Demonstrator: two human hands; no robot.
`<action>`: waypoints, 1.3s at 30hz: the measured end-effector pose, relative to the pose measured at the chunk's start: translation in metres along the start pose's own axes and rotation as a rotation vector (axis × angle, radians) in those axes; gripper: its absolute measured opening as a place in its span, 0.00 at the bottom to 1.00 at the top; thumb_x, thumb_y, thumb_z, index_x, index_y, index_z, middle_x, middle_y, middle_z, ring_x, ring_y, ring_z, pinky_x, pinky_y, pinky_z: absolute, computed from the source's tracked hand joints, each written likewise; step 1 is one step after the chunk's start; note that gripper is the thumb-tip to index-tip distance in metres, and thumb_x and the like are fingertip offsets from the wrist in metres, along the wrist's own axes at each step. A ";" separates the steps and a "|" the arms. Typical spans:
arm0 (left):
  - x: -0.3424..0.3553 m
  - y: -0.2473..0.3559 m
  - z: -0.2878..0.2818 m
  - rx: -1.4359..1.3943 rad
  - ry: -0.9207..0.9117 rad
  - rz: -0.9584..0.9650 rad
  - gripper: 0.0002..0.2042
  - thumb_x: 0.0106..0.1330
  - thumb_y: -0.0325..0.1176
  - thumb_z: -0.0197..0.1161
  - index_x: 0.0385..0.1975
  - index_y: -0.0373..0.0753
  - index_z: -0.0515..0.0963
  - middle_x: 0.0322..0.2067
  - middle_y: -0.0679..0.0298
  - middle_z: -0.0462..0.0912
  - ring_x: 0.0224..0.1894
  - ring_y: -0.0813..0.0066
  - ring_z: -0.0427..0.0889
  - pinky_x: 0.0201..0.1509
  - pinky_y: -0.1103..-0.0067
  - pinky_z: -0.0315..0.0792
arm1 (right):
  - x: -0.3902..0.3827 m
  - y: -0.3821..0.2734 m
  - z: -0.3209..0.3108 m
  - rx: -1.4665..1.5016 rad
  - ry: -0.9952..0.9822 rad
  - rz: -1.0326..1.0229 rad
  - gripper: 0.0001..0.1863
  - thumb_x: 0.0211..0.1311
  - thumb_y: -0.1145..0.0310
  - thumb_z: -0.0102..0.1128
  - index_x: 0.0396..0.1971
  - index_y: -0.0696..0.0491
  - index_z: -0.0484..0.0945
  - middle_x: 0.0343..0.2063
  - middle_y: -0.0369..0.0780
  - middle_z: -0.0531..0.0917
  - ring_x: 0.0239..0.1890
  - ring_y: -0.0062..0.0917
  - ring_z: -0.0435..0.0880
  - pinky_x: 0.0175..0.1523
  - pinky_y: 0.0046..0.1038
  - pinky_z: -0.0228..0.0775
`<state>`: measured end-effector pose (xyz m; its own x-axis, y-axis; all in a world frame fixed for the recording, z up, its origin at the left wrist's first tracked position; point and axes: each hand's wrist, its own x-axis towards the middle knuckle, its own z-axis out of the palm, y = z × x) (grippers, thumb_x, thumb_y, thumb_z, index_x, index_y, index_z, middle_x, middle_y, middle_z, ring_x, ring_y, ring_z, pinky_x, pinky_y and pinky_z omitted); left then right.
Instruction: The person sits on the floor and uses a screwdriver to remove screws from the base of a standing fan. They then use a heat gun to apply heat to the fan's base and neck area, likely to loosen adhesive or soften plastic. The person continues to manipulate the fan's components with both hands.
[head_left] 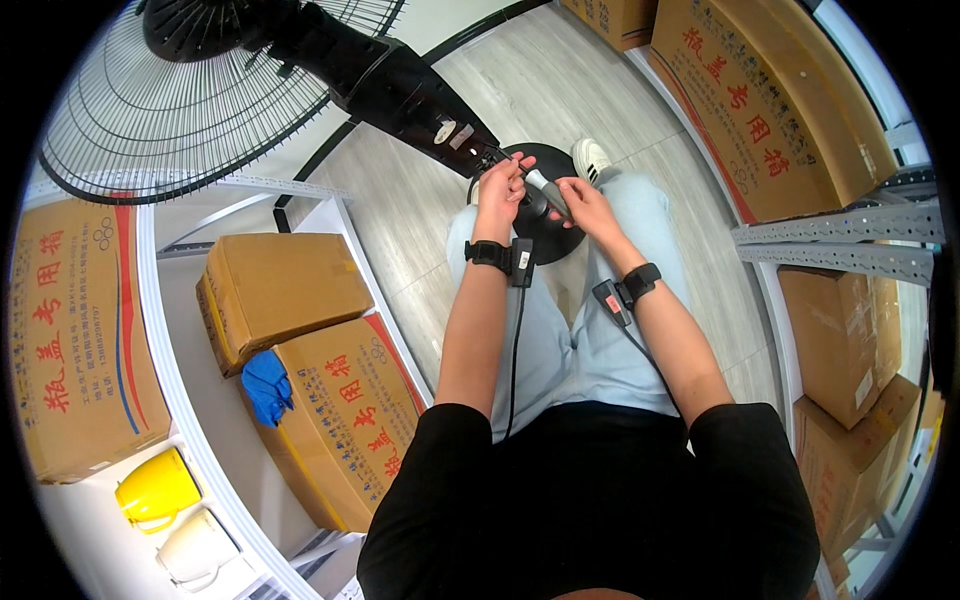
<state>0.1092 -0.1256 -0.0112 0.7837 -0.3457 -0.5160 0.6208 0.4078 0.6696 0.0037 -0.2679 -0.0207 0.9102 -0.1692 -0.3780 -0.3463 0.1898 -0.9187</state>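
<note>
A black standing fan (pixel 400 95) leans across the upper left, its wire grille (pixel 110 130) at the rim of the view and its round base (pixel 555 245) on the floor between my legs. My left hand (pixel 500 190) is closed at the lower end of the fan's neck; what its fingers grip is partly hidden. Just right of it, my right hand (pixel 585 205) is closed on a grey-and-white handle (pixel 542 187), apparently a screwdriver's, angled toward the neck joint.
Metal shelving (pixel 840 225) flanks me on both sides, loaded with cardboard boxes (pixel 760 110). On the left, a blue cloth (pixel 268 385) lies on a box, and yellow (pixel 150 485) and white (pixel 192 545) mugs are on a shelf. The pale floor (pixel 410 310) shows around the base.
</note>
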 end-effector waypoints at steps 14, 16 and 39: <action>0.001 0.000 0.000 0.015 0.038 0.005 0.08 0.65 0.29 0.56 0.40 0.32 0.72 0.34 0.53 0.82 0.12 0.90 0.57 0.10 0.89 0.49 | -0.002 0.009 -0.002 -0.065 -0.009 -0.009 0.19 0.61 0.59 0.58 0.45 0.56 0.72 0.32 0.39 0.82 0.27 0.20 0.83 0.28 0.21 0.75; -0.001 0.001 0.003 0.008 0.009 -0.026 0.08 0.66 0.29 0.56 0.40 0.32 0.72 0.34 0.52 0.82 0.12 0.90 0.56 0.10 0.89 0.49 | 0.000 0.010 -0.005 0.025 -0.014 0.048 0.18 0.62 0.59 0.57 0.44 0.56 0.72 0.32 0.39 0.82 0.27 0.19 0.83 0.28 0.21 0.74; -0.003 -0.001 -0.004 0.039 0.000 0.049 0.08 0.65 0.26 0.56 0.40 0.30 0.72 0.37 0.50 0.81 0.11 0.90 0.56 0.11 0.90 0.50 | -0.008 0.004 -0.002 -0.201 0.003 -0.118 0.24 0.55 0.54 0.63 0.43 0.57 0.73 0.26 0.38 0.81 0.22 0.20 0.81 0.26 0.21 0.72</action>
<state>0.1062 -0.1215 -0.0118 0.8129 -0.3261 -0.4825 0.5807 0.3911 0.7140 -0.0051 -0.2675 -0.0216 0.9466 -0.1821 -0.2662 -0.2756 -0.0277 -0.9609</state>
